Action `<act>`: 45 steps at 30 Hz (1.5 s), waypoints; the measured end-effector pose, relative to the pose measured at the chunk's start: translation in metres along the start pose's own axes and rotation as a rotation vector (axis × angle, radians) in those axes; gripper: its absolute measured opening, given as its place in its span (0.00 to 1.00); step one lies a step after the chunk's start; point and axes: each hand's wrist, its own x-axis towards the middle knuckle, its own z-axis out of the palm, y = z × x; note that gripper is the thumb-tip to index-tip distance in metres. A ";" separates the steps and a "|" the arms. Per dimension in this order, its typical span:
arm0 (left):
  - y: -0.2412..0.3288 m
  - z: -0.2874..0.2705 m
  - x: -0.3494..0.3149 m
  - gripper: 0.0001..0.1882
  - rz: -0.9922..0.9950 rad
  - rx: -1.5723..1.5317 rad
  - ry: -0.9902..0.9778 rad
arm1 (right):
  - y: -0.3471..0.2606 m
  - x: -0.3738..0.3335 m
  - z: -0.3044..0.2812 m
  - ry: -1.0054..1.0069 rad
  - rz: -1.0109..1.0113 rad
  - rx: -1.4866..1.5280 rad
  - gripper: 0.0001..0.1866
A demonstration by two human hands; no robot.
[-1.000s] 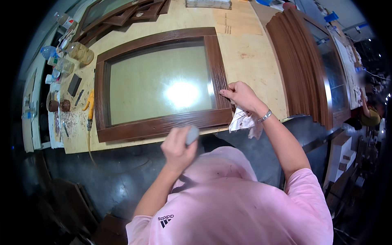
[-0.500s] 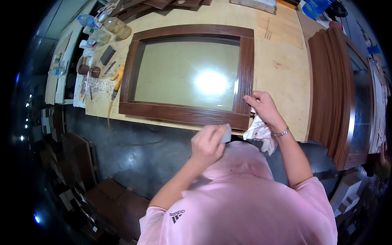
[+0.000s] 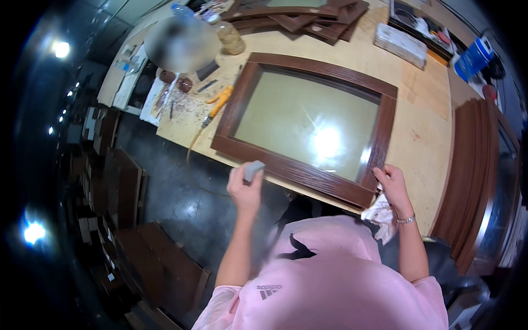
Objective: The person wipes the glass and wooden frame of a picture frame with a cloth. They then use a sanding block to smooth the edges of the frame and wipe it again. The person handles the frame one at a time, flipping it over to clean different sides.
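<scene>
So the big brown wood-grain frame [image 3: 308, 124] with the frosted glass panel [image 3: 305, 124] lies flat on the plywood tabletop [image 3: 423, 126], its near rail running along the tabletop's front edge. The left hand [image 3: 246, 190] hovers just off that front edge, its grip closed around a small grey block [image 3: 253, 170], looks like a sanding sponge. The right hand [image 3: 393, 187] sits at the frame's near right corner, fingers curled and pressed onto the rail, with a crumpled white rag [image 3: 379, 212] bunched under the palm.

My take: that frame is stiff but heavy and awkward, and the glass is the fragile bit, so I'd grab it by the wooden rails, never lean on the pane. The finish looks slick too.

Clutter-wise: an orange-handled tool [image 3: 217, 102] and shavings toward the left edge, jars [image 3: 231, 37] at the far left corner, loose brown mouldings [image 3: 308, 19] along the far edge, a blue container [image 3: 473, 58] far right. More brown frames [image 3: 473, 181] stand stacked off the right side, close to the right elbow.
</scene>
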 end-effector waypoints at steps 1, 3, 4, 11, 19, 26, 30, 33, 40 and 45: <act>-0.016 -0.011 0.012 0.17 -0.052 0.021 0.047 | 0.003 0.001 -0.002 0.005 0.009 -0.018 0.22; -0.055 -0.032 0.034 0.17 0.070 0.075 0.199 | 0.000 -0.001 0.003 0.013 0.057 -0.009 0.21; -0.071 -0.042 0.044 0.18 0.031 0.046 0.232 | -0.007 -0.003 0.004 0.018 0.093 0.018 0.21; -0.156 -0.065 0.150 0.24 -0.047 0.063 0.195 | -0.034 -0.015 0.010 0.240 0.120 -0.141 0.19; -0.187 -0.030 0.280 0.29 0.165 0.617 -0.084 | -0.120 -0.010 0.116 0.684 -0.145 -0.282 0.10; -0.083 0.069 0.269 0.24 0.739 0.027 -0.487 | -0.156 0.040 0.311 -0.123 -0.898 -0.845 0.21; -0.088 0.074 0.266 0.25 0.887 0.195 -0.504 | -0.115 0.005 0.260 0.103 -0.728 -0.776 0.26; -0.088 0.070 0.268 0.25 0.875 0.168 -0.516 | -0.069 -0.048 0.189 0.305 -0.572 -0.941 0.22; -0.083 0.072 0.266 0.25 0.887 0.139 -0.521 | -0.075 -0.066 0.170 0.536 -0.507 -0.895 0.22; -0.078 0.070 0.267 0.25 0.874 0.147 -0.544 | -0.065 -0.044 0.160 0.582 -0.535 -0.957 0.16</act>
